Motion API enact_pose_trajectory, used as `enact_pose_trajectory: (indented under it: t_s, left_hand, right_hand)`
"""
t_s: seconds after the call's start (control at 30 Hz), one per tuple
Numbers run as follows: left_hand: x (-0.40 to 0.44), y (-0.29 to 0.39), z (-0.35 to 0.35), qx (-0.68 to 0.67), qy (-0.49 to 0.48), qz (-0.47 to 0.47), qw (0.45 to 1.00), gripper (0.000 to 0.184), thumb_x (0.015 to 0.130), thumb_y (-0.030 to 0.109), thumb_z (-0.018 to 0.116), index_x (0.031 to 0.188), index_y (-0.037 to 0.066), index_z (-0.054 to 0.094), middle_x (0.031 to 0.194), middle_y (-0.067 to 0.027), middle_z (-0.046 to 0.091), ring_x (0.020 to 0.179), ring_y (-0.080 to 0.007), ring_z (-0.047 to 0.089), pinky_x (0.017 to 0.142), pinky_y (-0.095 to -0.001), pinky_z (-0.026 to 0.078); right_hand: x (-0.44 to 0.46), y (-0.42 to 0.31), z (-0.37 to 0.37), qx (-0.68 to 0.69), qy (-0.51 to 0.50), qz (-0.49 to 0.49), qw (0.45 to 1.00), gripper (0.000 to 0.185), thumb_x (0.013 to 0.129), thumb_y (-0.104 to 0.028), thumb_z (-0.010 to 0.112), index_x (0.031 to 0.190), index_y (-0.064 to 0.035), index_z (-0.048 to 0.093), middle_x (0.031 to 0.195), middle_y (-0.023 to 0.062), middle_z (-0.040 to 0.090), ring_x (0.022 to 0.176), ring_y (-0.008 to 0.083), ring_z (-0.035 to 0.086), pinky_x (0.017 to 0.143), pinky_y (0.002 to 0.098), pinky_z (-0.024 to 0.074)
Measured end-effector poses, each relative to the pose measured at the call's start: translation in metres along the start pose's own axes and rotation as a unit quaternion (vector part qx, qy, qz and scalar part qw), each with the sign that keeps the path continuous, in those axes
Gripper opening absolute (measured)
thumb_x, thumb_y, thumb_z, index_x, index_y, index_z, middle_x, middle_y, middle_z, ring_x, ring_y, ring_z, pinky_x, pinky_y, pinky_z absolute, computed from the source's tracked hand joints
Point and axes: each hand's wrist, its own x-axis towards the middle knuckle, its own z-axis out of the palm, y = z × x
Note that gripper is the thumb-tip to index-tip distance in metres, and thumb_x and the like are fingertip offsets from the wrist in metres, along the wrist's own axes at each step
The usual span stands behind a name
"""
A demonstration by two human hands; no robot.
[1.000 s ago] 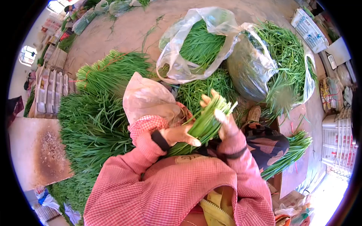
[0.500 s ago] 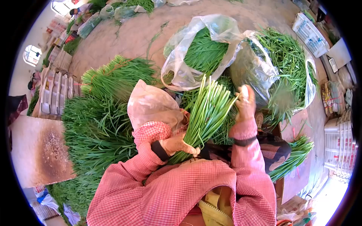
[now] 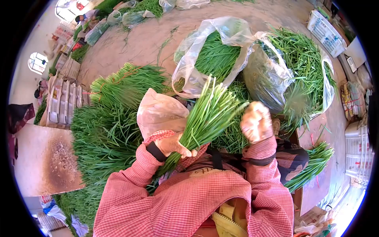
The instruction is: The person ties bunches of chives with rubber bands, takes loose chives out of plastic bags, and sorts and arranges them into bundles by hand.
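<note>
My left hand (image 3: 173,145) is wrapped round the lower part of a bunch of green stalks (image 3: 207,114), whose pale cut ends fan upward. To the right of the bunch, my right hand (image 3: 256,122) is raised with its fingers curled in, blurred by motion; whether it holds anything cannot be made out. Beyond my hands stands an open clear plastic bag (image 3: 185,75) with green leaves inside. Loose greens (image 3: 233,134) lie below that bag. Left of my left arm is a large heap of long green leaves (image 3: 102,138).
A second plastic bag (image 3: 264,79) overflows with greens at the upper right. A tied bundle (image 3: 126,85) lies on the heap. Another bundle (image 3: 312,166) rests on a board at my right. A stained board (image 3: 47,158) is at the left, with white crates (image 3: 325,33) farther off.
My right hand has come off the stalks, moved right and curled its fingers. The bunch, still in my left hand, now stands more upright with its ends spread. The view has shifted slightly.
</note>
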Motion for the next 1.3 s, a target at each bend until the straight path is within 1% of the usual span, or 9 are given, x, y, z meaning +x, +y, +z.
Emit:
enact_pose_trajectory:
  t_s: [0.2,0.43,0.63,0.73,0.83,0.9,1.0,1.03,1.3]
  left_hand:
    - [-0.001,-0.009,0.006,0.017,0.081,-0.015,0.996,0.05,0.068,0.008,0.068,0.113,0.002,0.048,0.082,-0.0051,0.059,0.065,-0.0093,0.053,0.052,-0.0205,0.042]
    - [0.02,-0.015,0.03,0.058,0.117,0.083,0.988,0.047,0.069,0.005,0.068,0.112,0.004,0.048,0.086,-0.0021,0.055,0.072,-0.0091,0.053,0.06,-0.0205,0.043]
    - [-0.005,-0.019,0.013,-0.011,0.114,0.026,0.993,0.056,0.068,-0.004,0.067,0.118,0.004,0.045,0.096,-0.0043,0.055,0.08,-0.0147,0.053,0.069,-0.0242,0.046]
    - [-0.016,-0.018,0.009,0.001,0.138,0.005,0.99,0.051,0.068,0.001,0.068,0.115,0.004,0.048,0.1,-0.0012,0.054,0.09,-0.0118,0.052,0.08,-0.0261,0.043]
    - [-0.008,-0.013,0.016,0.117,0.152,0.051,0.98,0.056,0.067,0.001,0.07,0.118,0.004,0.046,0.103,-0.002,0.055,0.09,-0.0123,0.051,0.079,-0.0263,0.043]
    - [0.0,-0.02,0.018,0.125,0.15,0.088,0.977,0.061,0.066,0.005,0.072,0.12,0.004,0.044,0.102,-0.0014,0.055,0.091,-0.013,0.05,0.082,-0.0273,0.041]
    - [0.01,-0.04,0.01,0.167,0.144,0.11,0.969,0.06,0.067,0.007,0.072,0.12,0.004,0.045,0.102,-0.0005,0.055,0.095,-0.0144,0.048,0.087,-0.0289,0.038]
    - [0.007,-0.038,0.015,0.191,0.168,0.096,0.962,0.059,0.068,0.008,0.072,0.12,0.003,0.045,0.104,-0.0015,0.056,0.098,-0.0146,0.048,0.089,-0.0288,0.037]
    - [-0.019,0.003,0.027,0.418,0.319,-0.007,0.851,0.046,0.071,0.015,0.067,0.113,0.003,0.052,0.098,-0.0119,0.061,0.089,-0.0215,0.056,0.08,-0.0307,0.042]
  right_hand:
    - [-0.014,-0.072,0.012,-0.335,0.171,-0.274,0.885,0.031,0.087,-0.021,0.052,0.108,0.0,0.05,0.063,-0.0024,0.047,0.05,0.0075,0.042,0.046,0.0196,0.0352]
    - [0.001,0.044,0.021,-0.744,0.12,-0.042,0.656,0.061,0.074,-0.018,0.069,0.123,0.002,0.039,0.065,0.0033,0.059,0.055,0.0103,0.053,0.051,0.0228,0.045]
    - [0.008,-0.016,-0.008,0.107,0.049,-0.042,0.992,0.013,0.085,-0.014,0.053,0.083,-0.0023,0.057,0.058,-0.0008,0.053,0.045,0.0082,0.045,0.041,0.0226,0.0392]
    - [-0.002,-0.075,-0.027,-0.084,-0.039,-0.22,0.971,0.036,0.086,-0.02,0.055,0.113,0.002,0.045,0.079,0.0056,0.059,0.059,0.0081,0.049,0.05,0.0209,0.04]
    - [-0.008,-0.058,-0.043,-0.755,0.336,-0.23,0.514,0.081,0.073,-0.025,0.071,0.132,0.0042,0.024,0.128,0.0196,0.042,0.115,0.0266,0.043,0.095,0.036,0.0355]
    - [-0.006,-0.01,-0.027,-0.727,0.131,-0.349,0.577,0.098,0.059,-0.025,0.079,0.134,0.002,0.022,0.141,0.0216,0.016,0.131,0.0283,0.015,0.107,0.0359,0.0126]
    - [0.006,0.034,-0.012,-0.915,0.073,-0.234,0.322,0.067,0.069,-0.031,0.071,0.124,-0.0035,0.044,0.137,0.0194,0.027,0.13,0.0283,0.021,0.105,0.036,0.0214]
    - [0.023,0.039,-0.026,-0.744,0.096,-0.255,0.61,0.057,0.072,-0.029,0.069,0.119,-0.0038,0.049,0.13,0.0182,0.037,0.125,0.027,0.029,0.101,0.0361,0.0266]
    - [0.008,-0.036,-0.074,-0.712,0.201,-0.163,0.652,0.071,0.079,-0.013,0.06,0.137,-0.0061,0.019,0.12,0.0196,0.049,0.102,0.0227,0.051,0.082,0.0399,0.0451]
